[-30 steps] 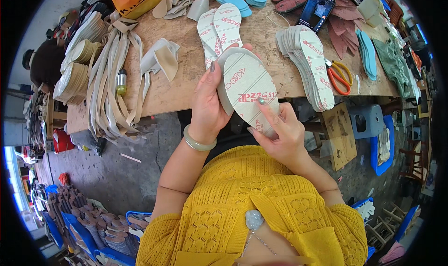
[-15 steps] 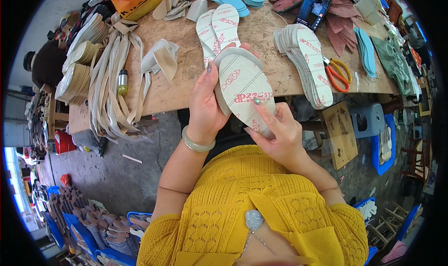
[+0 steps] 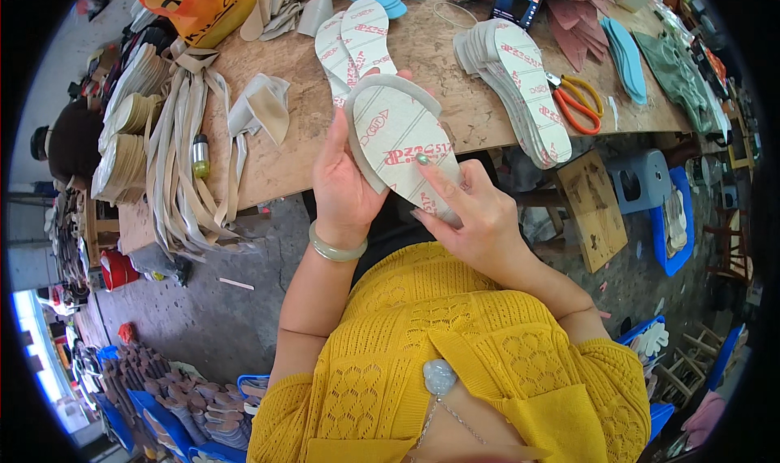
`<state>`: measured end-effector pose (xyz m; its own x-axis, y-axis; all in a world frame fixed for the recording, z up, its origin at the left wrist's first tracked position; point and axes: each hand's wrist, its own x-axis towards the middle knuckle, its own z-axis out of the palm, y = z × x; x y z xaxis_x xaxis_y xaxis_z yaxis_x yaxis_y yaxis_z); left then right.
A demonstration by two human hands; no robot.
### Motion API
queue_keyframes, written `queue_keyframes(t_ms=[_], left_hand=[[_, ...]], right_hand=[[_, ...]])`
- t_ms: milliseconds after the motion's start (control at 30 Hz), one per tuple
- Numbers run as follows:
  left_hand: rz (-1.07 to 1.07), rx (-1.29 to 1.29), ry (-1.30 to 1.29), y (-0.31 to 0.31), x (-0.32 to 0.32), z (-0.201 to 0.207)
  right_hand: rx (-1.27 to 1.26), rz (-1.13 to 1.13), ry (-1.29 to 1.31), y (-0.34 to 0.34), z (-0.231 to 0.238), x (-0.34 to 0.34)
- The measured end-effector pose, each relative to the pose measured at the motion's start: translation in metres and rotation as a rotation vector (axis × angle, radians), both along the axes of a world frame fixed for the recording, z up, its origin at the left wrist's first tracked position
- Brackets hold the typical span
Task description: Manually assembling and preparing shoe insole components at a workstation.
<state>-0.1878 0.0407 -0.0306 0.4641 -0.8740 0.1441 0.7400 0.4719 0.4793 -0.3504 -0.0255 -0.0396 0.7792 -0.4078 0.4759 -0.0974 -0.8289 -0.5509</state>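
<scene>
A white insole [image 3: 396, 142] with red print and dark lines is held up in front of me at the table edge. A pale beige-grey strip [image 3: 418, 95] curves around its rounded end and along its left side. My left hand [image 3: 349, 193] wraps the insole from the left, thumb on the near face, other fingers mostly hidden behind. My right hand [image 3: 481, 213] is at the lower end, index fingertip pressed on the printed face and thumb at the edge. Two similar insoles [image 3: 364, 40] lie on the table beyond, and a stack of insoles [image 3: 532, 89] stands to the right.
On the wooden table [image 3: 426, 52] are orange-handled scissors [image 3: 578, 109], a phone [image 3: 517, 0], blue insoles [image 3: 624, 65] and an orange bag [image 3: 207, 12]. Long beige strips [image 3: 175, 178] hang over its left edge beside a small bottle [image 3: 200, 156]. A blue-grey stool [image 3: 638, 182] stands at right.
The whole view has shifted, so the table and hands appear farther left and slightly higher. Both hands keep nearly the same hold on the insole.
</scene>
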Motion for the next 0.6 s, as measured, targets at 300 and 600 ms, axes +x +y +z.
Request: queue_keyframes(t_ms=[300,600], left_hand=[[-0.018,0.065,-0.025,-0.004,-0.002,-0.007],[-0.019,0.035,-0.020,-0.004,-0.005,-0.012]], right_hand=[[0.012,-0.009,0.029,-0.001,-0.002,0.001],[-0.006,-0.015,0.060,0.000,0.003,0.000]])
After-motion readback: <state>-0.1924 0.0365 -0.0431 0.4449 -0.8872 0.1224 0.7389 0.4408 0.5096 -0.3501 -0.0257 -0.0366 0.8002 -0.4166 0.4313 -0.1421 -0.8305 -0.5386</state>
